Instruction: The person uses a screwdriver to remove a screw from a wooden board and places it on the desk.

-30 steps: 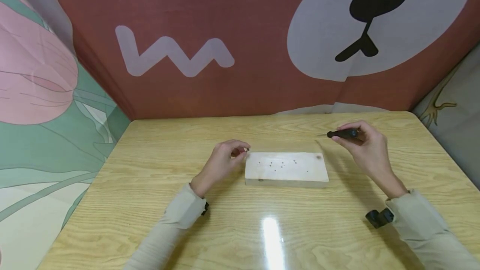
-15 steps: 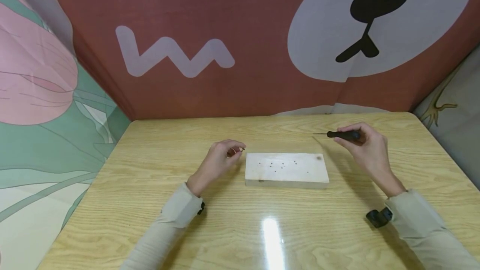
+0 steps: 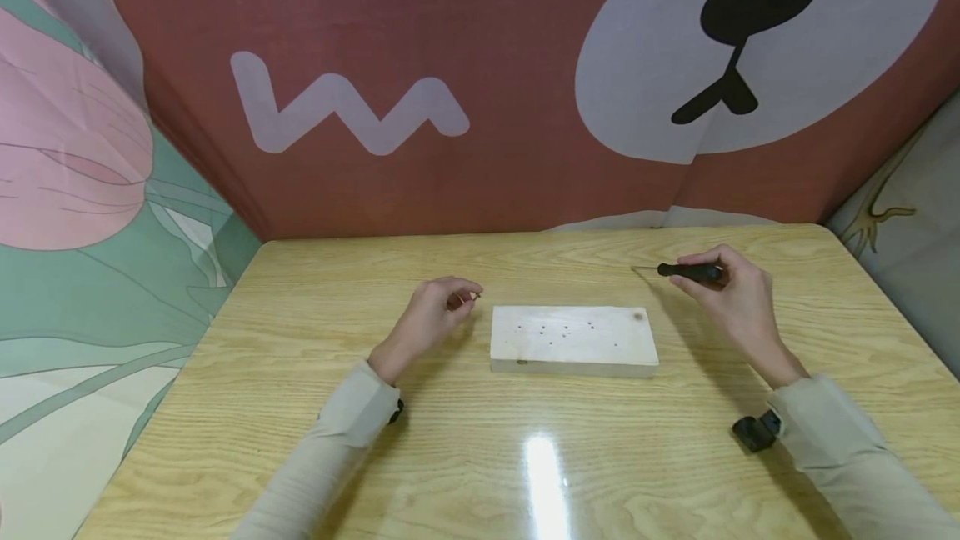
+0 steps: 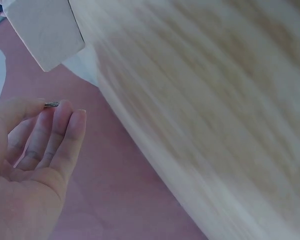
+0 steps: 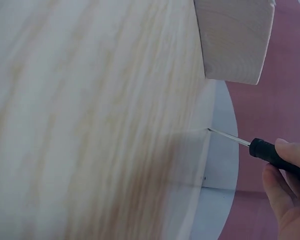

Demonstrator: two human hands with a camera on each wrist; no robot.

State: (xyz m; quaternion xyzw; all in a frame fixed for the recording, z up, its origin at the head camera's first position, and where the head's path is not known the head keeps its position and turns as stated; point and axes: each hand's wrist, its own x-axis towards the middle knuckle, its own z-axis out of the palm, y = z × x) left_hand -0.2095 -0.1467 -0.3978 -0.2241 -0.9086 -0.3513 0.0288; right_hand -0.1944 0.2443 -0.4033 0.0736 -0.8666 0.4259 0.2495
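Between thumb and fingertips my left hand (image 3: 431,315) pinches a small screw (image 4: 51,104), its threaded end showing in the left wrist view. That hand is off the left end of a pale wooden block (image 3: 573,357), not touching it. Small dark holes or screw heads dot the block's top; which they are I cannot tell. On the other side, my right hand (image 3: 738,302) grips a screwdriver by its black handle (image 5: 270,155). The thin metal shaft (image 5: 230,135) points left, away from the block, behind its right end.
Block and hands are over a light wood-grain table (image 3: 300,440). Behind the table's far edge stands a reddish printed backdrop (image 3: 480,182), with a green and pink one (image 3: 75,273) at the left. A dark camera mount (image 3: 756,433) sits at the right wrist.
My left hand has drawn back leftward from the block's corner with the screw still pinched. The right hand and screwdriver have barely shifted; the shaft shows more fully than at first.
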